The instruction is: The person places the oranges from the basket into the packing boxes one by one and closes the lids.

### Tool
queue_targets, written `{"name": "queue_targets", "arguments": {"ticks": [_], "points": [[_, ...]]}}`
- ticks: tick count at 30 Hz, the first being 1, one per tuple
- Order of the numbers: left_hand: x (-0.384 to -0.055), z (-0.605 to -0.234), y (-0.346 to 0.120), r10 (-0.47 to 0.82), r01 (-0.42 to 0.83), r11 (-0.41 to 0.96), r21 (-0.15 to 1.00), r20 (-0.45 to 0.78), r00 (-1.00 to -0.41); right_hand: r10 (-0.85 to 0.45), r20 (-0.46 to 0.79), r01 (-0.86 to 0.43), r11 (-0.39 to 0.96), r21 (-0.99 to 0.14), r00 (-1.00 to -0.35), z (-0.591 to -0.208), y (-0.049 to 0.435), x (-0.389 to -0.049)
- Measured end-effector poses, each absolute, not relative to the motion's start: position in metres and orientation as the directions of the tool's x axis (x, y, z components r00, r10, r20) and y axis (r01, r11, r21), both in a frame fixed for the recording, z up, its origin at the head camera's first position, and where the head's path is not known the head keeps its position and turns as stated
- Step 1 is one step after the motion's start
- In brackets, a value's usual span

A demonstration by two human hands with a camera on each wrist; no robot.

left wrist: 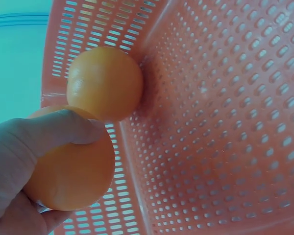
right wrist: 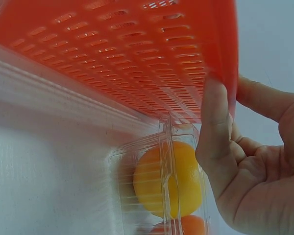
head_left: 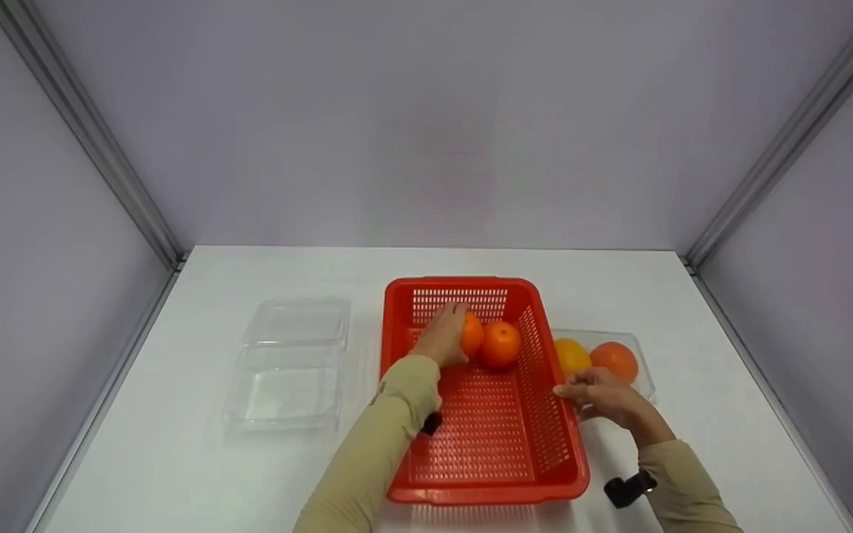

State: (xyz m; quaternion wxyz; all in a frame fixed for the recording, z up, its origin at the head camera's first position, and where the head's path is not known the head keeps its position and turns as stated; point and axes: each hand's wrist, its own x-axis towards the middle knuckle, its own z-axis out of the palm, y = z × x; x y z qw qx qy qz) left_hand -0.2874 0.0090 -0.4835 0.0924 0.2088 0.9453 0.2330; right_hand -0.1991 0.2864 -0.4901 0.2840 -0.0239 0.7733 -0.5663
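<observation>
The left grip [head_left: 442, 334] covers part of the orange [head_left: 473, 335] it holds, and the side of the basket [head_left: 486, 494] hides part of the fruit box [head_left: 646, 380]. Both sleeves [head_left: 363, 455] run off the bottom of the head view. In the right wrist view, the bottom edge cuts off the red fruit [right wrist: 192, 225].

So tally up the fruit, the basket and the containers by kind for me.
Red plastic basket: 1
Clear plastic containers: 2
Oranges in the basket: 2
Yellow fruit: 1
Orange-red fruit: 1
Total: 7
</observation>
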Motion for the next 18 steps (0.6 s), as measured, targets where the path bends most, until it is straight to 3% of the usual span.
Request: {"name": "queue_targets", "arguments": {"ticks": [18], "points": [[-0.283, -0.462, 0.008, 0.468, 0.364, 0.780, 0.509, -0.089, -0.879, -0.345, -0.418, 0.289, 0.367, -0.884, -0.840, -0.493, 0.284, -0.202]]}}
